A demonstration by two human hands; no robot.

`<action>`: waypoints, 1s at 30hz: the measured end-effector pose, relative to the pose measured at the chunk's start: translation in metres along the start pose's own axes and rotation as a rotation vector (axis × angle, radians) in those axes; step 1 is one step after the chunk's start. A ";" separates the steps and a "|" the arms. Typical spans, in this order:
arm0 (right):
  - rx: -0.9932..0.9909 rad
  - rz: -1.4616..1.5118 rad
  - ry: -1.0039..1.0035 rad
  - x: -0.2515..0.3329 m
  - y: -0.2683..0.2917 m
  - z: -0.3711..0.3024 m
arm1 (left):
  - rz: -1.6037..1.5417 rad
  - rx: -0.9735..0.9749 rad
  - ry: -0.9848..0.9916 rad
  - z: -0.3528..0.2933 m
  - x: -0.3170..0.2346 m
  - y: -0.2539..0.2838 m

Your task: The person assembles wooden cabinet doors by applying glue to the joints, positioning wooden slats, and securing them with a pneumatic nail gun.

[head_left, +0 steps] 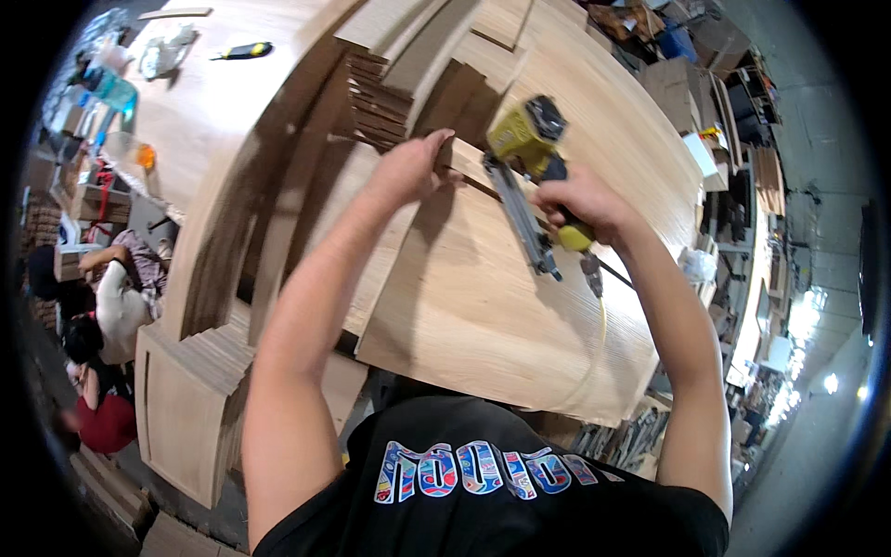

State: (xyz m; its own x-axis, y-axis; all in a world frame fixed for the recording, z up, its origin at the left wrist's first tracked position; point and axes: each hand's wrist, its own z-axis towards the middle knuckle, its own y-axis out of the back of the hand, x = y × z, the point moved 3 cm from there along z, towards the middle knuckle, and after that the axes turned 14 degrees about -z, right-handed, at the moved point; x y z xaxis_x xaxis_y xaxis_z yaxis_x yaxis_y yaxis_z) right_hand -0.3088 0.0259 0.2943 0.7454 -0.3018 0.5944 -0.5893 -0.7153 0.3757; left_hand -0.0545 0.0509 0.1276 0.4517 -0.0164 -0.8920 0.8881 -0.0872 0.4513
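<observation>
My right hand (587, 200) is closed round the grip of a yellow and black nail gun (516, 136). The gun's long dark magazine slants across a pale wood panel, and a thin air hose (603, 320) trails from its handle. To the left of the gun, my left hand (416, 169) pinches the end of a thin wooden strip (478, 184), which runs toward the gun's nose. Its fingertips are partly hidden behind the wood. Under both hands lies the broad wood panel (473, 306) on the worktable.
Stacked wooden parts (376, 102) stand beyond my left hand, and stacked framed panels (190, 390) are at the lower left. A utility knife (243, 51) lies on the far-left tabletop. Two people (116, 306) are at the left. Cluttered shelves (733, 223) line the right.
</observation>
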 end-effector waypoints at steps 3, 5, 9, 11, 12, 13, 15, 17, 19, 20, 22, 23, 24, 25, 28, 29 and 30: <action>-0.073 0.043 0.029 -0.022 -0.007 -0.023 | -0.133 -0.192 -0.066 -0.053 0.002 0.019; -0.088 0.087 0.059 -0.042 -0.006 -0.053 | -0.046 -0.440 -0.217 -0.087 0.029 0.042; -0.202 0.142 0.025 -0.080 -0.012 -0.120 | 0.369 -0.773 0.079 -0.150 0.129 0.090; -0.241 0.166 -0.033 -0.119 -0.017 -0.140 | 0.272 -0.761 0.309 -0.159 0.151 0.107; -0.259 0.191 -0.017 -0.126 -0.022 -0.150 | 0.173 -0.841 0.190 -0.153 0.148 0.119; -0.312 0.199 -0.061 -0.130 -0.029 -0.161 | 0.060 -0.904 0.067 -0.142 0.134 0.126; -0.336 0.287 -0.058 -0.157 -0.039 -0.173 | 0.057 -0.978 -0.184 -0.091 0.077 0.148; -0.370 0.348 -0.029 -0.169 -0.054 -0.187 | 0.075 -0.959 -0.306 -0.033 0.001 0.172; -0.391 0.425 -0.005 -0.173 -0.063 -0.199 | 0.213 -0.860 -0.312 0.029 -0.041 0.197; -0.405 0.435 -0.022 -0.184 -0.068 -0.204 | 0.312 -0.798 -0.106 0.062 -0.043 0.204; -0.422 0.479 -0.039 -0.202 -0.081 -0.215 | 0.413 -0.508 0.315 0.114 -0.049 0.211; -0.461 0.484 -0.057 -0.203 -0.087 -0.228 | 0.394 -0.440 0.362 0.116 -0.052 0.208; -0.454 0.525 -0.027 -0.206 -0.091 -0.238 | 0.399 -0.419 0.348 0.131 -0.029 0.217; -0.459 0.580 -0.011 -0.213 -0.099 -0.247 | 0.383 -0.412 0.348 0.138 -0.029 0.210; -0.511 0.641 0.000 -0.232 -0.118 -0.272 | 0.437 -0.430 0.404 0.134 -0.033 0.218; -0.537 0.653 0.004 -0.240 -0.123 -0.272 | 0.482 -0.447 0.453 0.126 -0.042 0.224; -0.555 0.662 -0.005 -0.253 -0.130 -0.276 | 0.454 -0.478 0.407 0.113 -0.052 0.231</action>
State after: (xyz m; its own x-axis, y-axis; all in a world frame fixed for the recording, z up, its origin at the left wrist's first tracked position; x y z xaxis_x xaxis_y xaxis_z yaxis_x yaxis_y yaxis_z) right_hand -0.5072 0.3690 0.2915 0.1957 -0.5514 0.8110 -0.9688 0.0197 0.2472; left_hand 0.1176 -0.0811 0.2759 0.6938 0.4275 -0.5795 0.5072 0.2813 0.8147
